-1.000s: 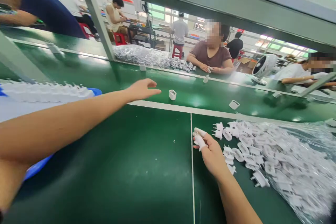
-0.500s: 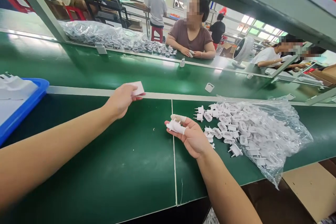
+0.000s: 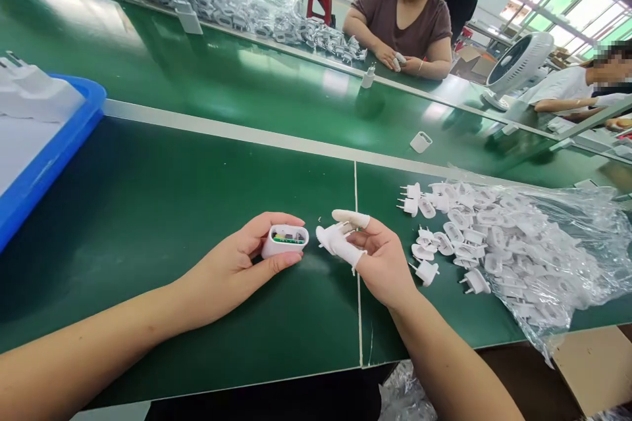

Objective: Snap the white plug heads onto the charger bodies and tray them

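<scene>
So we've got a white oval plastic housing (image 3: 271,249) in our left hand (image 3: 232,270), a bit left of the narrow pale seam (image 3: 359,316) in the green worktop. Our thumb lies along the near wall and the index finger along the far one, so they're pinching it across its narrow way; we can't really tell how the other left fingers sit. We'd guess the shell is light and stiff, maybe a touch slick on bare skin, and the green circuit board (image 3: 289,237) inside looks like the fragile bit. Outer walls are the place to grip, fingertips off the rim.

The open mouth faces up and back toward us, and its long axis runs pretty much sideways, one rounded end aimed at the seam.

Just left of that same seam, our right hand (image 3: 388,263) has a white plastic plug cap with thin metal pins (image 3: 326,237) pinched between thumb and index finger, both in whitish finger covers (image 3: 351,218). Its rounded end points left at the housing, not touching it, and the partly hidden pins seem to lean back toward the index finger. Probably light and stiff too; we'd hold it by the sides and not lean on the pins. Well right of the seam there's a heap of similar white caps (image 3: 533,263).
</scene>
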The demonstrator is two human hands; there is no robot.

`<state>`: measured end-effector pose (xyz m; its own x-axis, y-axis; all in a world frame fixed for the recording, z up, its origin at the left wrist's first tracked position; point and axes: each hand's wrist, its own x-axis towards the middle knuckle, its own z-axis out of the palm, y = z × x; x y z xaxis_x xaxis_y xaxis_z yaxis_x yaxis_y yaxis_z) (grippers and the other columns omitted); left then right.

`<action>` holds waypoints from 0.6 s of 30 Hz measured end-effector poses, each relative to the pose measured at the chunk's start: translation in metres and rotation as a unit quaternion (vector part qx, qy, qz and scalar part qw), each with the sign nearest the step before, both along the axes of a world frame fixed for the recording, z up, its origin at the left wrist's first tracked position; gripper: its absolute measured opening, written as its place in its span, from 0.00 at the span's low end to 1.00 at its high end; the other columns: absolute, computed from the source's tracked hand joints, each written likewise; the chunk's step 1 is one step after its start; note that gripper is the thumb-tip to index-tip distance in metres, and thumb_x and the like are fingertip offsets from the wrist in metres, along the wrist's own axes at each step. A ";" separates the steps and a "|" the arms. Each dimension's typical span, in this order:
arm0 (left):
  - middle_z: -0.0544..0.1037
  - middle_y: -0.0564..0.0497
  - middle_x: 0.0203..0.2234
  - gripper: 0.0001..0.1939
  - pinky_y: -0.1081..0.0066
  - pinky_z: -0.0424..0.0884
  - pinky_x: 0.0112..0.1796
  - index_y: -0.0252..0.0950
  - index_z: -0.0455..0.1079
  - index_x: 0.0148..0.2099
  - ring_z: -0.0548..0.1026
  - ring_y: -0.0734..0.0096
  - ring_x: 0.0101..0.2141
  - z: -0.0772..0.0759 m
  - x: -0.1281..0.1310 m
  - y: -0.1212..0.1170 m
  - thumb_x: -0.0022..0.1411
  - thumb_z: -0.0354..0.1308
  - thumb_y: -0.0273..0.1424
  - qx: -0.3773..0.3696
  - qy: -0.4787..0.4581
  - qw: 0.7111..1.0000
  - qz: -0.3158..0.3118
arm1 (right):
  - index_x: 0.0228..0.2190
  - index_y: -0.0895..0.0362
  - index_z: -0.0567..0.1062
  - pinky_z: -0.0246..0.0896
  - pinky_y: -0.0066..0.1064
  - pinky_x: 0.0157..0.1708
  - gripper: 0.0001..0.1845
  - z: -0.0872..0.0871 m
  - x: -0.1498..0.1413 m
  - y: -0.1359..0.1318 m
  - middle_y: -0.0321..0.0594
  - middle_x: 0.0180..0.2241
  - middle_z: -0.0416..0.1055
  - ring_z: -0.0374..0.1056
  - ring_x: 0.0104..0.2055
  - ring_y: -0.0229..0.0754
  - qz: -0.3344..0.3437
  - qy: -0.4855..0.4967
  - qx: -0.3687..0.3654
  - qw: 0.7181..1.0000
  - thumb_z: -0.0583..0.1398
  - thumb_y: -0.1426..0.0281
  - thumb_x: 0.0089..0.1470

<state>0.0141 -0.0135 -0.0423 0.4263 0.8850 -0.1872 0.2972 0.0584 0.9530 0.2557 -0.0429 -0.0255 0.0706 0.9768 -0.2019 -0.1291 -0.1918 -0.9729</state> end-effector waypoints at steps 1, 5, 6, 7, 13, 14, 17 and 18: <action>0.87 0.49 0.48 0.29 0.60 0.81 0.49 0.48 0.73 0.63 0.84 0.54 0.46 0.000 -0.001 0.000 0.70 0.68 0.58 0.010 0.010 1.000 -0.005 | 0.44 0.48 0.89 0.82 0.38 0.45 0.23 0.000 0.000 -0.002 0.37 0.39 0.86 0.82 0.40 0.43 0.001 -0.029 0.035 0.999 0.82 0.64 0.44; 0.85 0.51 0.40 0.21 0.65 0.80 0.39 0.47 0.76 0.55 0.82 0.59 0.37 0.001 -0.007 0.004 0.71 0.68 0.54 0.048 0.051 0.997 -0.042 | 0.42 0.47 0.90 0.82 0.36 0.43 0.11 0.004 -0.001 -0.011 0.36 0.38 0.86 0.80 0.37 0.40 0.006 -0.132 0.165 0.977 0.76 0.69 0.56; 0.85 0.51 0.40 0.20 0.66 0.80 0.38 0.47 0.77 0.54 0.82 0.59 0.37 0.000 -0.008 0.005 0.71 0.67 0.54 0.053 0.053 0.996 -0.056 | 0.42 0.47 0.90 0.82 0.36 0.42 0.10 0.005 -0.002 -0.013 0.36 0.38 0.86 0.80 0.37 0.40 0.010 -0.147 0.184 0.972 0.75 0.70 0.57; 0.86 0.51 0.41 0.20 0.67 0.80 0.37 0.48 0.78 0.54 0.82 0.58 0.37 -0.001 -0.009 0.006 0.71 0.66 0.54 0.058 0.052 0.995 -0.069 | 0.42 0.47 0.90 0.81 0.36 0.41 0.10 0.006 -0.003 -0.014 0.36 0.38 0.86 0.81 0.36 0.41 0.013 -0.160 0.198 0.967 0.75 0.71 0.58; 0.87 0.53 0.42 0.16 0.69 0.80 0.38 0.51 0.82 0.55 0.83 0.59 0.38 -0.005 -0.008 0.003 0.73 0.66 0.51 0.074 0.026 0.993 -0.092 | 0.43 0.47 0.89 0.82 0.33 0.38 0.11 0.003 -0.008 -0.015 0.35 0.38 0.88 0.81 0.34 0.39 0.037 -0.210 0.245 0.946 0.74 0.74 0.61; 0.87 0.54 0.43 0.15 0.69 0.80 0.39 0.52 0.82 0.56 0.83 0.60 0.39 -0.005 -0.008 0.003 0.74 0.66 0.50 0.075 0.025 0.992 -0.097 | 0.44 0.47 0.89 0.82 0.32 0.37 0.11 0.003 -0.009 -0.014 0.35 0.38 0.88 0.81 0.34 0.39 0.045 -0.221 0.253 0.941 0.73 0.74 0.62; 0.88 0.53 0.46 0.15 0.69 0.80 0.41 0.51 0.82 0.57 0.84 0.59 0.42 -0.006 -0.010 0.003 0.75 0.65 0.50 0.084 0.024 0.990 -0.106 | 0.44 0.47 0.88 0.83 0.33 0.37 0.10 0.001 -0.010 -0.014 0.35 0.39 0.89 0.82 0.35 0.41 0.060 -0.248 0.270 0.929 0.73 0.73 0.63; 0.88 0.53 0.46 0.15 0.68 0.80 0.42 0.51 0.82 0.57 0.84 0.59 0.42 -0.007 -0.011 0.003 0.76 0.65 0.50 0.090 0.025 0.990 -0.110 | 0.44 0.47 0.88 0.83 0.33 0.37 0.11 0.001 -0.010 -0.014 0.35 0.39 0.89 0.83 0.35 0.41 0.057 -0.250 0.278 0.926 0.73 0.73 0.63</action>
